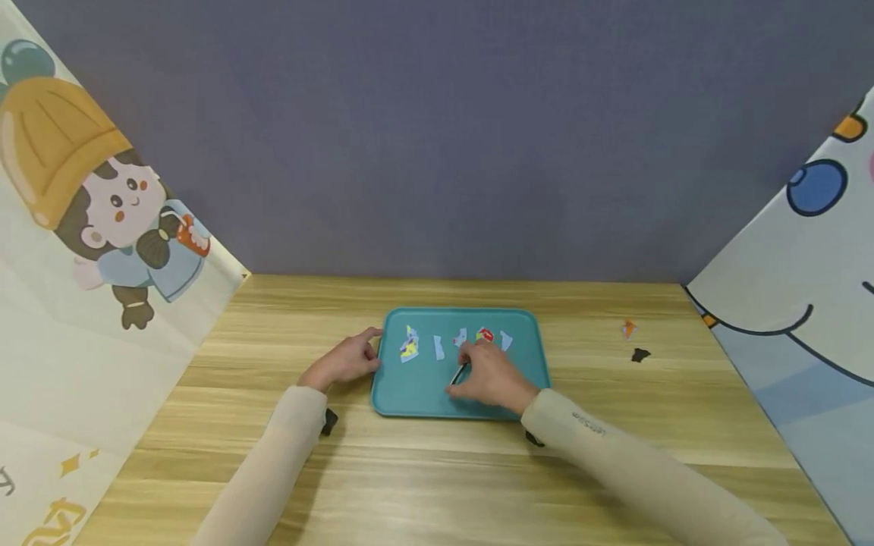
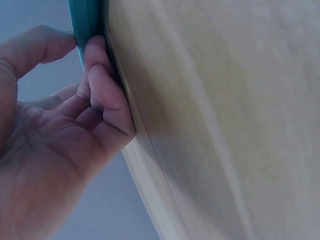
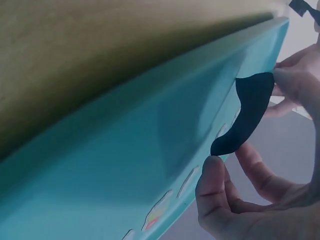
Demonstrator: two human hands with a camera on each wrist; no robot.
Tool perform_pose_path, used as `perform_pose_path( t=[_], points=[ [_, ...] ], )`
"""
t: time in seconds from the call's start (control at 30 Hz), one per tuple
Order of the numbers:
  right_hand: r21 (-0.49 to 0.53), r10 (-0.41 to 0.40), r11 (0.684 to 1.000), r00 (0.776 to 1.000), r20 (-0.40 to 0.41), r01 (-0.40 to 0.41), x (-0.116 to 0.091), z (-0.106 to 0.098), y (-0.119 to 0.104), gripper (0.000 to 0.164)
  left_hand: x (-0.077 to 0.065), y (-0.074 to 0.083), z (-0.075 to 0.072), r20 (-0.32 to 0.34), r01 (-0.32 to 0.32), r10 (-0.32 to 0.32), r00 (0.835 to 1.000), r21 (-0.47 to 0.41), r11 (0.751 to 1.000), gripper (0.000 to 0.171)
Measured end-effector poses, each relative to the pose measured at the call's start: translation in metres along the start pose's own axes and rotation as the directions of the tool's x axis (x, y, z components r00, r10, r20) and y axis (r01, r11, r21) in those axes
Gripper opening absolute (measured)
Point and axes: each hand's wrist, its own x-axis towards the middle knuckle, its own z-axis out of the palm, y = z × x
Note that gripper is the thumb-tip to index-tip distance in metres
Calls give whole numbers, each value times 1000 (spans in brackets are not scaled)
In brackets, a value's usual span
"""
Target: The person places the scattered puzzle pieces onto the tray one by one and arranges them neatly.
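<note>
My right hand [image 1: 495, 373] is over the tray and pinches a curved black piece [image 3: 247, 115] by its two ends between thumb and finger. In the head view only a thin dark edge of this piece shows. My left hand [image 1: 348, 358] is at the left side of the teal tray [image 1: 416, 398], holding its rim with thumb and curled fingers, as the left wrist view shows. Inside the tray lies a yellow and pale blue piece [image 1: 410, 347] at the left. A narrow pale piece [image 1: 438, 347] and several others, one with red [image 1: 485, 334], lie beside it.
On the wooden table [image 1: 423, 485], right of the tray, are a small orange piece [image 1: 629, 328] and a small black piece [image 1: 640, 355]. A grey-blue wall [image 1: 464, 152] stands behind the table. Printed cartoon panels [image 1: 55, 303] flank it on both sides.
</note>
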Motion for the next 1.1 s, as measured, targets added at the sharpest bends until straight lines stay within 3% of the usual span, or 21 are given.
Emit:
perform_pose_path(
  t=[0.47, 0.8, 1.1],
  points=[
    [-11, -50, 999, 997, 51, 51, 4, 13, -5, 34, -2, -3, 1, -6, 8, -8, 1000, 6, 1000, 63],
    [-66, -127, 989, 990, 58, 131, 9, 16, -12, 33, -1, -4, -2, -1, -7, 7, 1000, 17, 1000, 64],
    [-142, -272, 949, 958, 93, 283, 23, 22, -28, 32, 1, 0, 0, 10, -9, 9, 1000, 12, 1000, 64]
  ],
)
